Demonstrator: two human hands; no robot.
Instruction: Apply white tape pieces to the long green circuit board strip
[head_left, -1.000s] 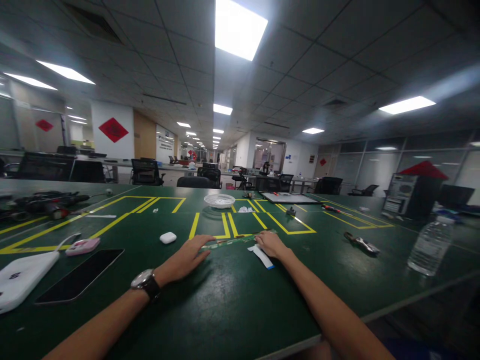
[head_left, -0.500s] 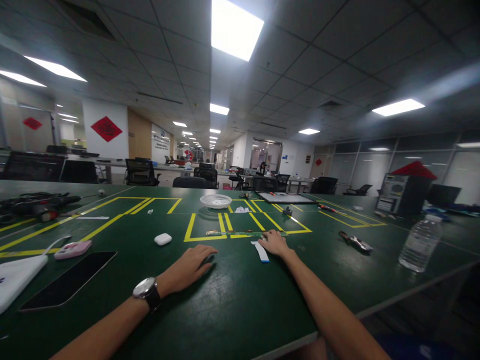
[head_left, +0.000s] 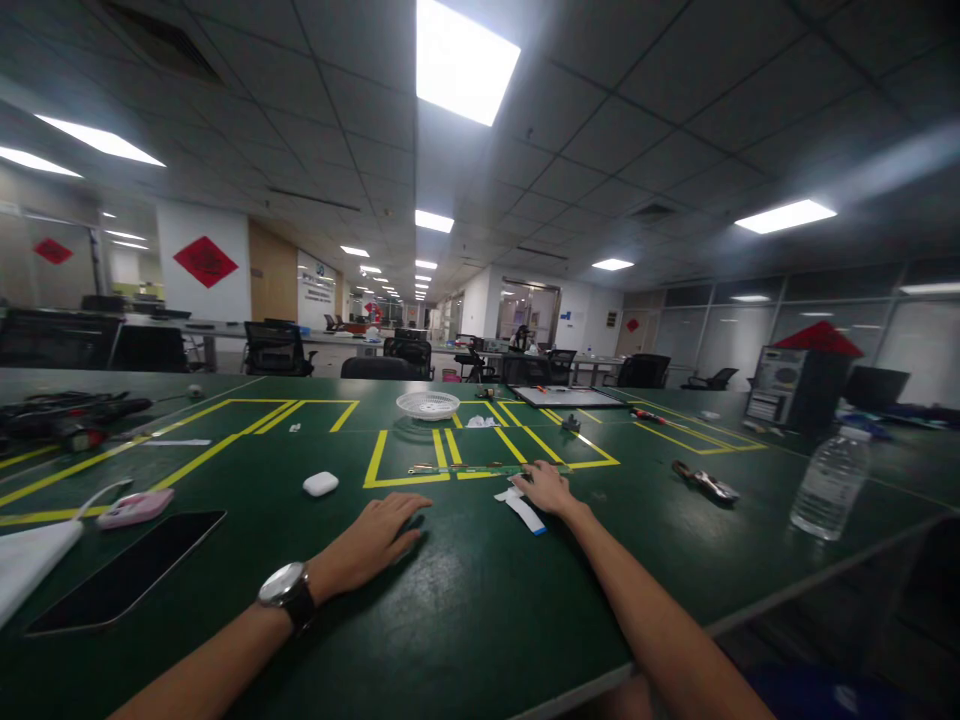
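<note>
My right hand (head_left: 546, 487) is bent over the upper end of a white flat ribbon cable (head_left: 529, 513) with a blue tip, fingers closed on it. The hand partly hides that end. Right behind the fingers lies a long, thin green circuit board strip (head_left: 469, 469), flat on the table across the yellow tape. My left hand (head_left: 375, 532), with a watch (head_left: 287, 590) on its wrist, rests on the green table (head_left: 450, 620) with its fingers stretched out and nothing in it. A white earbud case (head_left: 321, 484) sits beyond it to the left.
A white basket (head_left: 427, 405) stands farther back, near a crumpled white scrap (head_left: 481, 422). To the left lie a black phone (head_left: 131, 570), a pink item (head_left: 136, 508) and dark tools (head_left: 67, 415). A water bottle (head_left: 831, 485) and a metal tool (head_left: 705, 484) are at right.
The ribbon cable has turned slightly, its blue tip swinging right and nearer me, and more white shows beside my right fingers. My left hand stays in place. The view has shifted a little.
</note>
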